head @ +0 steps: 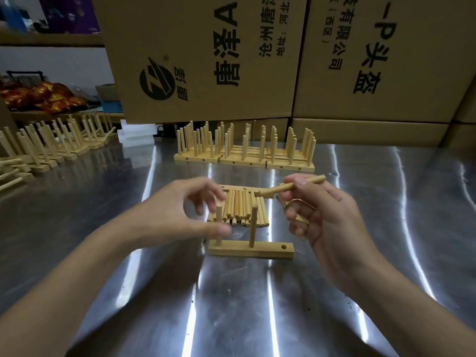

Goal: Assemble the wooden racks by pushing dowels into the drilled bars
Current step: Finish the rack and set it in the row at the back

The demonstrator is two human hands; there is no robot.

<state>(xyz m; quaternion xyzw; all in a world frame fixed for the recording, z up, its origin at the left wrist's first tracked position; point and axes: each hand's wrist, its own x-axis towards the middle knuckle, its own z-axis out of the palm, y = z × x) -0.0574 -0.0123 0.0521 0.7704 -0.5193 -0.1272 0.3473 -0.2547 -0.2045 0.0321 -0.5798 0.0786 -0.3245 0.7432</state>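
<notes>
A drilled wooden bar (268, 249) lies on the steel table in front of me. Two dowels stand upright in it, one at its left end (219, 222) and one near the middle (253, 225); a hole at the right end is empty. My left hand (180, 210) hovers by the left dowel with loosely spread fingers, holding nothing I can see. My right hand (327, 217) pinches a loose dowel (291, 187), held nearly level above the bar, and keeps more dowels in its palm. A pile of loose dowels (239, 208) lies behind the bar.
Several finished racks (244, 150) stand in a row at the back of the steel table (128, 253). More racks (46, 145) line the left side. Large cardboard boxes (206, 55) wall off the back.
</notes>
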